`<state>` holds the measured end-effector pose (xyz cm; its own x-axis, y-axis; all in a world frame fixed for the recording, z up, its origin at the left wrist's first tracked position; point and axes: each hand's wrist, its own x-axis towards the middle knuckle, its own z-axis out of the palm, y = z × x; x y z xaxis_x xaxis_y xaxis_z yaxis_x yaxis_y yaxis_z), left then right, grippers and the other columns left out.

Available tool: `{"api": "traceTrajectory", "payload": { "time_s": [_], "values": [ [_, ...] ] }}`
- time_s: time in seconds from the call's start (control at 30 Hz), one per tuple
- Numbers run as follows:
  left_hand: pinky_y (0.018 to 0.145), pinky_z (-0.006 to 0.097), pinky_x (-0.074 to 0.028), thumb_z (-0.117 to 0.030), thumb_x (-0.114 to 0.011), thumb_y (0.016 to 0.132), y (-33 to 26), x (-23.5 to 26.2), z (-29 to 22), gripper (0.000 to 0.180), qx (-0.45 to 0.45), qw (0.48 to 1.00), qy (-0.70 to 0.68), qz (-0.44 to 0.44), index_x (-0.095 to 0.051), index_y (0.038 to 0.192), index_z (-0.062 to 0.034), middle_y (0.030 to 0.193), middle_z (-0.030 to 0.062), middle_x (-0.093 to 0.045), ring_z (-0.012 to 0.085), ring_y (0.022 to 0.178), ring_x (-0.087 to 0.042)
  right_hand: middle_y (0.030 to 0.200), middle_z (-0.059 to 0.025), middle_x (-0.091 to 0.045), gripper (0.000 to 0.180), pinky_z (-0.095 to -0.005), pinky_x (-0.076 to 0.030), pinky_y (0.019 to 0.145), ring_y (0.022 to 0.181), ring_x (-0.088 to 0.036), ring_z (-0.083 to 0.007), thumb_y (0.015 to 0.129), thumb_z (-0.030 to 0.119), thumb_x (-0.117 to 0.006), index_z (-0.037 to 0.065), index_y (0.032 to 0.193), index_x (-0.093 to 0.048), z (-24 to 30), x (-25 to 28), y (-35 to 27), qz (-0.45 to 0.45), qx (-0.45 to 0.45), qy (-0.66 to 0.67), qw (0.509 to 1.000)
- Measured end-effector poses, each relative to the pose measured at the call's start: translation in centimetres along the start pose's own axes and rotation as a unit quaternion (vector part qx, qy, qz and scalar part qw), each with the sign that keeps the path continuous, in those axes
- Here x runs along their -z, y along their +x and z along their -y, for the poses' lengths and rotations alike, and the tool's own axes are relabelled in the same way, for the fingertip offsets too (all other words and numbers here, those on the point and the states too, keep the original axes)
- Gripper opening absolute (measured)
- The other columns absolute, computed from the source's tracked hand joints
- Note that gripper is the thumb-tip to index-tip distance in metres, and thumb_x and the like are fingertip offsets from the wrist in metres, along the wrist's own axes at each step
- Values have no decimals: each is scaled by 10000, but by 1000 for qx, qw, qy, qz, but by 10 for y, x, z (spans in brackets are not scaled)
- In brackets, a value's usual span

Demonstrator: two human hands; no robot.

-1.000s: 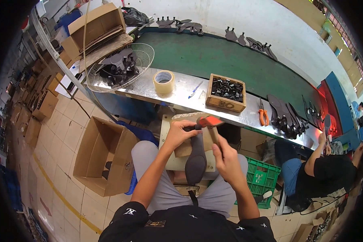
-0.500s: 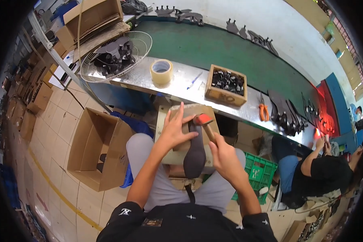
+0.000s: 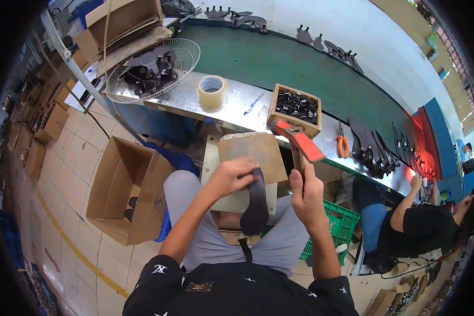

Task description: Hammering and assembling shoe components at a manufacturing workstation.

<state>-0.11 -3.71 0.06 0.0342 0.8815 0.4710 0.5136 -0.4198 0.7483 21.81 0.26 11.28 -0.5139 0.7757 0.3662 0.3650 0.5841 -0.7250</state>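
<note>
Your left hand (image 3: 230, 178) pinches the far end of the dark sole (image 3: 255, 205), which extends from that grip toward you, while your right hand (image 3: 309, 197) clasps the red-headed hammer (image 3: 303, 143), with the wooden box (image 3: 273, 107) beyond it.

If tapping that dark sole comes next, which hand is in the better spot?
Probably the right hand: it grips the red-headed hammer by its handle. The left hand is busy holding the dark sole.
</note>
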Motion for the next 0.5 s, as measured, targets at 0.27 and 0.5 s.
{"api": "traceTrajectory", "payload": {
  "time_s": [0.27, 0.5],
  "values": [
    [630, 301, -441, -129, -702, 894, -37, 27, -138, 177, 133, 947, -275, 101, -701, 871, 46, 741, 79, -561, 156, 691, -565, 990, -170, -644, 372, -457, -514, 759, 896, -646, -365, 911, 172, -639, 24, 1248, -581, -52, -41, -10, 110, 138, -219, 960],
    [666, 294, -416, -222, -649, 959, -51, 37, -166, 248, 197, 875, -393, 202, -722, 977, 14, 776, 50, -555, 117, 730, -515, 1024, -153, -668, 350, -428, -503, 844, 949, -644, -311, 920, 272, -660, -21, 1111, -648, 13, 13, -30, 256, 157, 234, 925]
  ]
}}
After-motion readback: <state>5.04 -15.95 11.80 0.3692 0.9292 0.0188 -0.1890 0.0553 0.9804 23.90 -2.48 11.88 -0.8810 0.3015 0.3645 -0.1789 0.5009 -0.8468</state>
